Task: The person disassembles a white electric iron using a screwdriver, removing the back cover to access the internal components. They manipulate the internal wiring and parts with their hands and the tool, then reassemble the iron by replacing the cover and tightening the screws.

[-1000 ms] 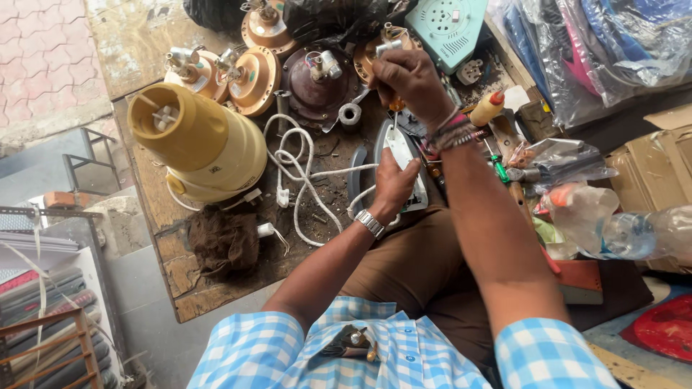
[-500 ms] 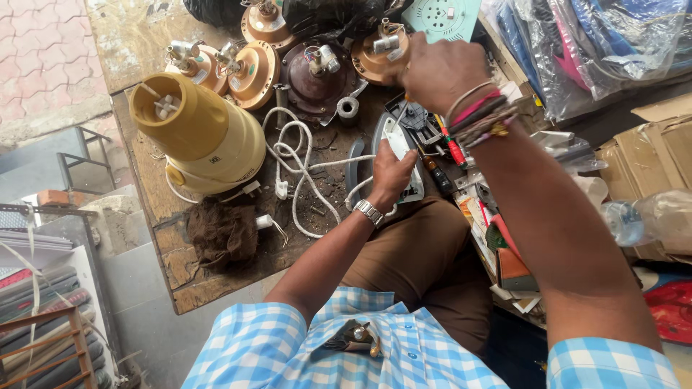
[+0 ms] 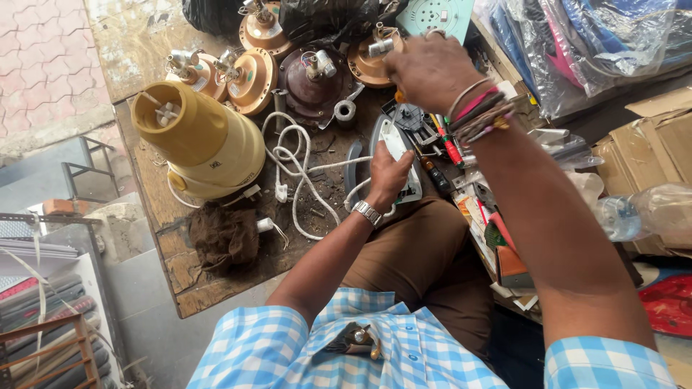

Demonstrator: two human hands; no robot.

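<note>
Left hand (image 3: pixel 389 179), a metal watch on its wrist, presses flat with curled fingers on a grey and white clothes iron (image 3: pixel 398 155) lying at the centre of the frame, at the near edge of a scuffed wooden worktop (image 3: pixel 216 284). Its grip is closed over the iron's body, pinning it down. Right hand (image 3: pixel 425 68), with many coloured bracelets at the wrist, is raised near the top centre, fingers closed round something with an orange handle, probably a screwdriver (image 3: pixel 398 96); only a sliver of it shows under the palm.

A second ago the right hand was down at the top end of the iron, tool against it. Since then it has lifted up and away toward the upper frame, while the left hand has stayed put on the iron. That suggests one bout of work on the iron has paused, and the iron's opened end, with dark inner parts showing, is now uncovered.

Around them: a white cord (image 3: pixel 303 173) loops across the worktop left of the iron. Further left stands a yellow mixer base (image 3: pixel 198 144), with a dark brown rag (image 3: pixel 223 238) below it. Several round copper-coloured motor housings (image 3: pixel 252 68) line the upper edge. Red-handled tools (image 3: pixel 450 148) lie right of the iron. Cardboard boxes (image 3: pixel 663 137) and a clear plastic bottle (image 3: pixel 649 212) sit at far right.
</note>
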